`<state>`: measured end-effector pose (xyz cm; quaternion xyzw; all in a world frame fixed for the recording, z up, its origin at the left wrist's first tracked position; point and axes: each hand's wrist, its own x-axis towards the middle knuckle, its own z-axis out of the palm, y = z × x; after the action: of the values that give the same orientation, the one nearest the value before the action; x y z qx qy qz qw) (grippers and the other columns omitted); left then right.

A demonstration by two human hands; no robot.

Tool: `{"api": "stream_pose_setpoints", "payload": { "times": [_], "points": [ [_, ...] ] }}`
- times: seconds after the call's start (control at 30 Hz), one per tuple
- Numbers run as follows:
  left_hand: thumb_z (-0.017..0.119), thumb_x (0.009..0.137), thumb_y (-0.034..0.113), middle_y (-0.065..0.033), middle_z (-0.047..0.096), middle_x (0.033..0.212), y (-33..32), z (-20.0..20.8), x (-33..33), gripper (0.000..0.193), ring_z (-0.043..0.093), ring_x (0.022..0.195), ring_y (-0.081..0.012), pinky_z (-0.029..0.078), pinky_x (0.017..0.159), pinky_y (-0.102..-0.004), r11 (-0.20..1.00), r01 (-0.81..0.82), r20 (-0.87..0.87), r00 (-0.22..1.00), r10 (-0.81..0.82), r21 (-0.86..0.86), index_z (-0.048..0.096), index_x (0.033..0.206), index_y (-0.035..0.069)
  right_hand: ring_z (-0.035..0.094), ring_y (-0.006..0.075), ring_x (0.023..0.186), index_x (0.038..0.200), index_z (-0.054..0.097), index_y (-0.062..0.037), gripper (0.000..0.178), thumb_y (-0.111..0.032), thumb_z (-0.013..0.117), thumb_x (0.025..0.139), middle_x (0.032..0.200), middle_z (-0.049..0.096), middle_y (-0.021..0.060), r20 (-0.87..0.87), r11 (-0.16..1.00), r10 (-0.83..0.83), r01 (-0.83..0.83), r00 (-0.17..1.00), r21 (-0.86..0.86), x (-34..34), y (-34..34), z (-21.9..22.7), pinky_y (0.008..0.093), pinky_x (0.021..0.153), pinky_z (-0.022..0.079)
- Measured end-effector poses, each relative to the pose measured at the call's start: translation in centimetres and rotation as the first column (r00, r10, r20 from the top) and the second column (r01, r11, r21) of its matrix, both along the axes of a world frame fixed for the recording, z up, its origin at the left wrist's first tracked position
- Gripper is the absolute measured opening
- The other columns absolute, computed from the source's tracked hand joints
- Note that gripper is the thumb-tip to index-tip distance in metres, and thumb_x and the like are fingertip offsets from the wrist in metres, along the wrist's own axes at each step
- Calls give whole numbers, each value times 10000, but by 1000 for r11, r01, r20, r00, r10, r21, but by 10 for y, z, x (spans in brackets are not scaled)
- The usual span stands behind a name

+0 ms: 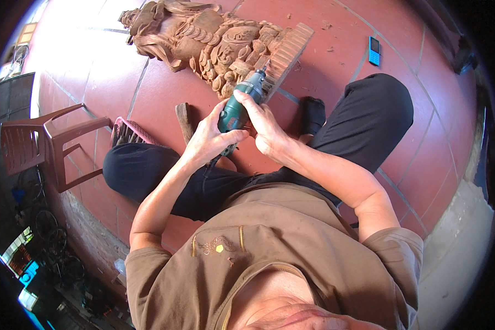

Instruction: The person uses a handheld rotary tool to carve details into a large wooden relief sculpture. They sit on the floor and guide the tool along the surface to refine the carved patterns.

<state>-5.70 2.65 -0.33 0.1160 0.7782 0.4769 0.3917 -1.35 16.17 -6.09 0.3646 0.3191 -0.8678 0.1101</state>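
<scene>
A green handheld rotary tool (232, 115) sits between my two hands, in front of my folded legs. My left hand (208, 136) grips its body from the left, thumb reaching across the rear end. My right hand (265, 127) closes on it from the right, nearer the grey nose, with the thumb along the top. The tool's tip points up and to the right, at the ridged base of a carved wooden statue (225, 47). This brown statue lies on its side on the floor, covered in relief figures and folds. Whether the tip touches the wood I cannot tell.
A wooden piece (183, 122) stands out by my left knee, beside a pink basket (140, 130) of dark slender tools. Left of that is a brown plastic chair (71, 135). A blue phone (374, 50) lies on the red tiles at the far right. Wood chips dot the floor.
</scene>
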Motion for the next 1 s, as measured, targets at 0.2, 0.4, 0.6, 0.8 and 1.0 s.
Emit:
{"api": "stream_pose_setpoints", "payload": {
  "times": [0.2,0.4,0.6,0.8,1.0],
  "points": [
    [772,750,252,-124,651,916,-1,0,2,813,653,716,-159,540,666,-298,1000,22,-14,1000,-22,3,366,1406,-6,573,183,953,1143,547,-11,619,-478,741,786,1057,587,102,-18,1000,10,-11,1000,-10,6,3,8,370,787,505],
    [781,737,258,-130,664,915,3,4,5,810,660,728,-168,532,695,-305,996,76,-34,996,-77,-40,388,1396,-1,636,160,831,1090,593,-48,530,-480,721,809,967,638,69,-21,1000,18,-18,1000,2,19,9,18,331,719,535],
    [785,720,282,-153,670,961,8,5,5,796,666,823,-206,525,766,-326,993,101,-30,994,-103,-55,420,1378,24,648,148,806,1074,613,-70,487,-480,704,827,952,647,53,-38,1000,9,-9,999,2,23,13,18,322,705,538],
    [785,705,315,-164,671,985,6,-3,6,801,662,858,-231,521,794,-340,993,108,-46,993,-110,-56,434,1366,32,650,146,805,1079,610,-63,492,-477,702,829,950,647,55,-16,1000,-4,4,1000,6,25,13,18,309,698,535],
    [784,710,309,-151,669,949,8,5,5,803,665,801,-222,533,720,-334,991,108,-61,992,-113,-78,428,1372,26,645,150,800,1081,598,-48,517,-478,712,818,938,638,63,-36,1000,-11,11,999,7,24,12,18,310,694,533]
  ]
}}
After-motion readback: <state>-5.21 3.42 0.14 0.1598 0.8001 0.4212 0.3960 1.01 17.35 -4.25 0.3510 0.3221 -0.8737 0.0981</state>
